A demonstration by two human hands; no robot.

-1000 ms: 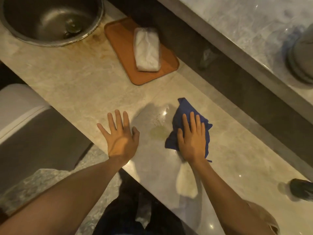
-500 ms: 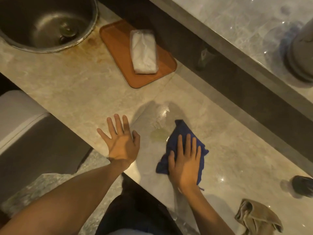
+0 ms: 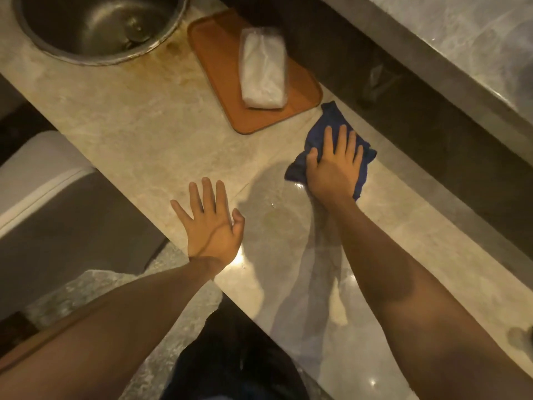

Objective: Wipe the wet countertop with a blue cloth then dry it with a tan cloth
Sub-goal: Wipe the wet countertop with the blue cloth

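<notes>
A pale marble tabletop runs on a slant from far left to near right, seen from above. Its near edge drops to a speckled floor, where a white and grey fixture stands at the left; what it is cannot be made out. At the far left a round metal sink is sunk into the stone, its top cut off by the frame, with brownish staining along its rim.

To the right of the sink lies an orange tray with rounded corners, carrying a white packet in clear wrap; the packet is blurred. Bare stone lies open between the sink, the tray and the near edge.

The left hand lies flat on the tabletop at the near edge, its grip spread wide, holding nothing. Just right of it a wet, glossy patch shines under the arms' shadows.

The right hand presses palm down on the blue cloth, fingers slightly spread over it. The cloth is dark blue, crumpled into an uneven wad, mostly covered by the hand, with one corner poking out just beside the tray's near right corner. It sits at the far side of the wet patch, close to the dark gap beneath a raised marble ledge at the far right.

At the right edge a small dark object is cut off and blurred.
</notes>
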